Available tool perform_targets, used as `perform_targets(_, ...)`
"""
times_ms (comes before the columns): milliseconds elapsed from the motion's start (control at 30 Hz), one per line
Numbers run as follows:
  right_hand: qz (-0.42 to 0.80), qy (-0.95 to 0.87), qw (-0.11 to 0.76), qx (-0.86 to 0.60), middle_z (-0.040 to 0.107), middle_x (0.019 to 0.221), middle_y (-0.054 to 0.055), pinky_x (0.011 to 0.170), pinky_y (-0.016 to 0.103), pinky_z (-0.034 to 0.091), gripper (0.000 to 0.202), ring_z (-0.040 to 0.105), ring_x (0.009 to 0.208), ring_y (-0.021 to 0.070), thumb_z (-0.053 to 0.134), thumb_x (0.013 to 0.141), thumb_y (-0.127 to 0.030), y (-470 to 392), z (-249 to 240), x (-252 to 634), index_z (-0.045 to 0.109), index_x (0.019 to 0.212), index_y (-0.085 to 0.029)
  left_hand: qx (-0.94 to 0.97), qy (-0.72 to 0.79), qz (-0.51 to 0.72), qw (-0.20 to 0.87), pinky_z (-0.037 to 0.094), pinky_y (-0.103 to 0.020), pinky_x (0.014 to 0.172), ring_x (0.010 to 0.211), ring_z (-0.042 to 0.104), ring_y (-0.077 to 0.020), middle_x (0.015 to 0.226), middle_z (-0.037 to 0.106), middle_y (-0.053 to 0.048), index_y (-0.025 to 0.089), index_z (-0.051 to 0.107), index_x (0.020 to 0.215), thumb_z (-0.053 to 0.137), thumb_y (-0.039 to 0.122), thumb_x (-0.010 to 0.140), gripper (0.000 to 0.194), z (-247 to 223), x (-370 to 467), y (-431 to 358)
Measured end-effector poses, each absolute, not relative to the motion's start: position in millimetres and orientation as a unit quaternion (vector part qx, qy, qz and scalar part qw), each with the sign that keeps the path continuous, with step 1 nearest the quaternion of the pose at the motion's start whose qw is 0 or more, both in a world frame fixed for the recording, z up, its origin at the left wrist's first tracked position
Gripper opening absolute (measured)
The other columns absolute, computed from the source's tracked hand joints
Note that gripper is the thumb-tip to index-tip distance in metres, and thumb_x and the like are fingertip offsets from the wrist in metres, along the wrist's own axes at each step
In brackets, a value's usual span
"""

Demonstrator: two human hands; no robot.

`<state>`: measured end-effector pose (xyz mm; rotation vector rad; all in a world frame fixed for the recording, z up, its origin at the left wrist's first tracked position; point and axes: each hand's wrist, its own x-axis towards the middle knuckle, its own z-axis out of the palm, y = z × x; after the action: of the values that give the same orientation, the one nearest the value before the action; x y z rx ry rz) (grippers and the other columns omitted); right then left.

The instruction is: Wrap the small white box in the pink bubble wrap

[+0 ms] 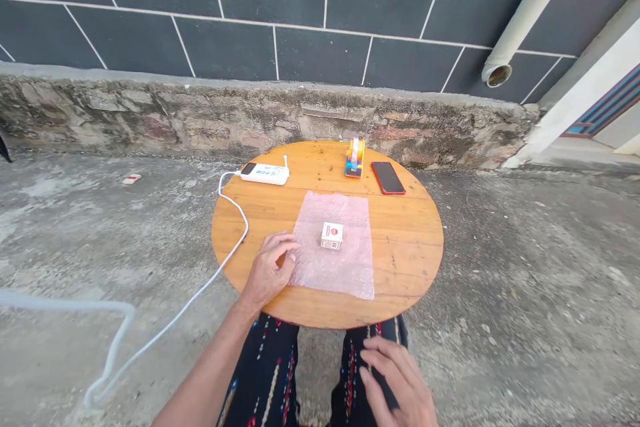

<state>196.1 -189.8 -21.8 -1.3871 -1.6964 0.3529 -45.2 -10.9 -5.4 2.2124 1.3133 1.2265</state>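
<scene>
A small white box with red print (332,235) sits upright near the middle of a pinkish sheet of bubble wrap (345,273), which lies flat on a round wooden table (405,240). By the sheet's left edge is my left hand (273,267), its fingers bent and the thumb apart from them, with nothing seen between. Its fingertips reach the edge; whether they press on it I cannot tell. My right hand (397,380) hovers over my right knee, off the table's front edge, fingers spread and holding nothing.
At the back of the table stand a tape dispenser (355,159), a phone with a red edge (388,178) and a white power strip (265,173). Its white cable (200,290) runs off the table's left side. A stone-based wall (240,117) rises behind.
</scene>
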Motion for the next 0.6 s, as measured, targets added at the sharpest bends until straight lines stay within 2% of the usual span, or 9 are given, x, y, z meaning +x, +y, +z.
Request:
perform_targets(133, 0.025, -0.782, 0.303, -0.544, 0.063, 0.117, 0.009, 0.083, 0.042, 0.046, 0.028, 0.056, 0.104, 0.0273, 0.055, 0.085, -0.015, -140.8, 3.1, 185.2, 0.062, 0.11, -0.023, 0.765, 0.46, 0.426, 0.148, 0.044, -0.04, 0.098, 0.11, 0.054, -0.0214, 0.11, 0.063, -0.006, 0.02, 0.065, 0.096, 0.048, 0.012, 0.081, 0.024, -3.0, -44.8, -11.6)
perform_targets(233, -0.025, -0.797, 0.249, -0.549, 0.058, 0.124, 0.01, 0.087, 0.045, 0.042, 0.033, 0.051, 0.111, 0.0296, 0.051, 0.085, -0.011, -112.1, 11.3, 178.3, 0.058, 0.116, -0.019, 0.758, 0.464, 0.433, 0.152, 0.044, -0.041, 0.098, 0.11, 0.054, -0.0215, 0.109, 0.064, -0.007, 0.02, 0.066, 0.096, 0.048, 0.012, 0.082, 0.024, -1.6, -44.2, -11.5)
perform_targets(367, -0.067, -0.791, 0.252, -0.554, 0.061, 0.12, 0.011, 0.089, 0.045, 0.04, 0.03, 0.051, 0.109, 0.0289, 0.049, 0.084, -0.008, -86.7, 6.8, 174.0, 0.061, 0.11, -0.016, 0.749, 0.467, 0.441, 0.162, 0.045, -0.042, 0.098, 0.109, 0.055, -0.0218, 0.109, 0.064, -0.007, 0.02, 0.066, 0.094, 0.048, 0.012, 0.082, 0.023, -1.1, -44.4, -10.6)
perform_targets(600, -0.071, -0.779, 0.312, -0.539, 0.064, 0.109, 0.011, 0.086, 0.041, 0.045, 0.029, 0.054, 0.102, 0.0246, 0.042, 0.086, -0.005, -75.1, -9.0, 175.9, 0.063, 0.102, -0.017, 0.74, 0.462, 0.455, 0.177, 0.046, -0.041, 0.098, 0.109, 0.056, -0.0216, 0.108, 0.065, -0.007, 0.021, 0.066, 0.094, 0.049, 0.012, 0.081, 0.024, -4.2, -45.9, -9.9)
